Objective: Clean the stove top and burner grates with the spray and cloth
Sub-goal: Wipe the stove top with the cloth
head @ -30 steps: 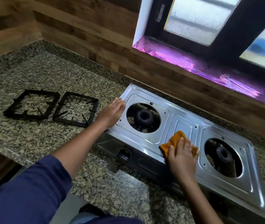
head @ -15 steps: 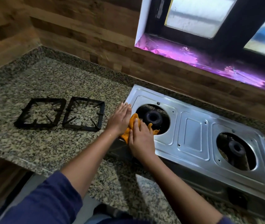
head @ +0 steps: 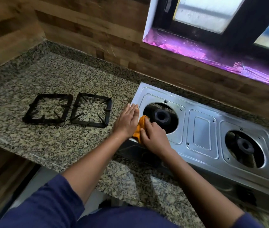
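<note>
A steel two-burner stove top [head: 202, 129] sits on the granite counter with both grates off. The two black burner grates [head: 47, 108] [head: 91, 111] lie side by side on the counter to its left. My right hand [head: 153, 137] grips the orange cloth [head: 141, 125] and presses it on the stove's front left corner, beside the left burner [head: 160, 116]. With straight fingers, my left hand [head: 128, 121] rests flat on the stove's left edge, touching the cloth. No spray bottle is in view.
The granite counter [head: 64, 79] runs left to a wood-panelled corner wall. A window sill [head: 204, 51] lit purple runs above the stove. The right burner [head: 244, 146] sits open in its well. The counter's front edge drops off near my body.
My right hand swept the cloth from the stove's centre panel to its front left corner, then curled tighter round it. My left hand has stayed on the stove's left edge.
</note>
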`<act>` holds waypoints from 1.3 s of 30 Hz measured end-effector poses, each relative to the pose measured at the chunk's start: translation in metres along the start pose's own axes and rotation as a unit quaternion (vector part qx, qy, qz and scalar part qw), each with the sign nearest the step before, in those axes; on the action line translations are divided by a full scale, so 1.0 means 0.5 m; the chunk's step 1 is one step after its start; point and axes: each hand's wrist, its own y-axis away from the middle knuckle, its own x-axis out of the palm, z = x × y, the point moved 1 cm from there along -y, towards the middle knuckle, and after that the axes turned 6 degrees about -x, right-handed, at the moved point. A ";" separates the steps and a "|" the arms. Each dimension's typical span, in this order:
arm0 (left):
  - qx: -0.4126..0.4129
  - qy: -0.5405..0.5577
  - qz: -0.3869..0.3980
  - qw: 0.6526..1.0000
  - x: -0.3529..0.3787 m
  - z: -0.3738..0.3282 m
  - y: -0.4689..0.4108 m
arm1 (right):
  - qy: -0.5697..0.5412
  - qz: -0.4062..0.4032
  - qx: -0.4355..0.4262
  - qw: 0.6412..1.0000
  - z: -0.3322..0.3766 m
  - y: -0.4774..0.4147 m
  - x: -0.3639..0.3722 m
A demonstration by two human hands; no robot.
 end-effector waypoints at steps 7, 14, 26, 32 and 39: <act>-0.022 0.056 -0.007 0.998 -0.003 0.006 0.038 | 0.007 -0.060 -0.036 0.998 0.047 0.077 0.030; -0.061 0.279 -0.008 0.958 -0.007 0.029 0.019 | -0.034 0.000 -0.007 0.999 0.113 -0.047 0.050; -0.034 0.203 0.015 0.979 -0.008 0.021 0.017 | -0.114 0.017 -0.142 0.983 0.003 0.073 0.006; 0.036 -0.231 -0.026 0.972 0.034 0.024 0.029 | -0.114 -0.070 0.046 0.990 -0.197 0.218 -0.036; 0.049 -0.267 -0.029 0.962 0.034 0.021 0.030 | -0.036 -0.090 0.161 0.982 -0.309 -0.006 -0.050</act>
